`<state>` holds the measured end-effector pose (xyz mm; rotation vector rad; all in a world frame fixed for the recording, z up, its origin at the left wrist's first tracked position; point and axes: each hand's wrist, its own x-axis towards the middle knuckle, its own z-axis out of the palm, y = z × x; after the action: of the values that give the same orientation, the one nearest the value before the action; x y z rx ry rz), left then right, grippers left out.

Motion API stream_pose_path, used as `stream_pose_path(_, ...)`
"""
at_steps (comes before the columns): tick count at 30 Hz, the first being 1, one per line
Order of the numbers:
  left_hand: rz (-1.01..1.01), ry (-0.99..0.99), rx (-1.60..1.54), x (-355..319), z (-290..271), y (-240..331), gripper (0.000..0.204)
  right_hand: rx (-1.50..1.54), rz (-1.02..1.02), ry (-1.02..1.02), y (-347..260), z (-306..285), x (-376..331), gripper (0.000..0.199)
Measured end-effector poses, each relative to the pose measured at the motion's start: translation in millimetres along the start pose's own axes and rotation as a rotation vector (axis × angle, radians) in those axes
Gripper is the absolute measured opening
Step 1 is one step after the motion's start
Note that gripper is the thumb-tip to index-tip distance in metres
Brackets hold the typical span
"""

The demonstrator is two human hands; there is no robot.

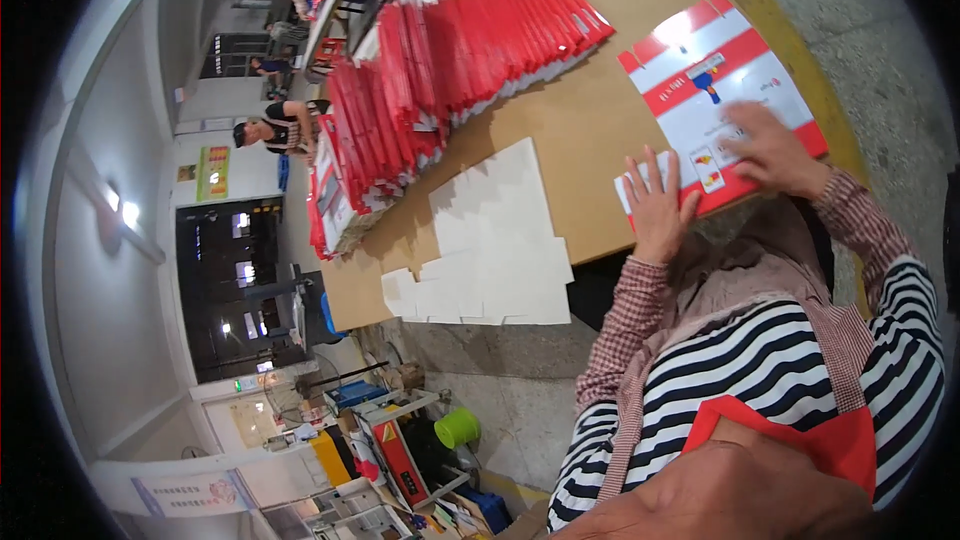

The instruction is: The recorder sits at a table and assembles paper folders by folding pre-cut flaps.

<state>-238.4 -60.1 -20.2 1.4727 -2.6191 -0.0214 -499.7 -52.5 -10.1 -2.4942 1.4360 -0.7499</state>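
Observation:
A flat, glossy red-and-white printed carton lies on the brown tabletop at the right, close to my body. Spread fingers of my left hand press down on its near left part, beside a white flap. My right hand, slightly blurred, is over the carton's near right part. Its fingers are loosely bent and apart, and I see nothing held in them. The underside of the carton is hidden.
A long row of overlapping flat red cartons fills the far side of the brown table. White cut cardboard sheets lie at the table's near left. A green bucket and a red machine stand lower left. Another person is beyond the cartons.

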Motion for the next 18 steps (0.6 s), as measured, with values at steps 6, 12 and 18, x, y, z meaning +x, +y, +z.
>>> stream_pose_path(6, -0.063, 0.048, -0.056, -1.0, 9.0, 11.6, 0.054, 1.040, 0.863, 0.635, 27.1, -27.4, -55.0, 0.043)
stream_pose_path(12, -0.161, 0.168, -0.351, 15.5, 28.0, 65.9, 0.061, 1.315, 0.777, 0.657, -46.7, 27.2, -17.0, 0.064)
stream_pose_path(18, -0.068, 0.489, -0.785, -5.2, -12.1, 88.9, 0.064, 1.135, 0.425, 0.292, 14.4, -22.3, -44.2, 0.065)
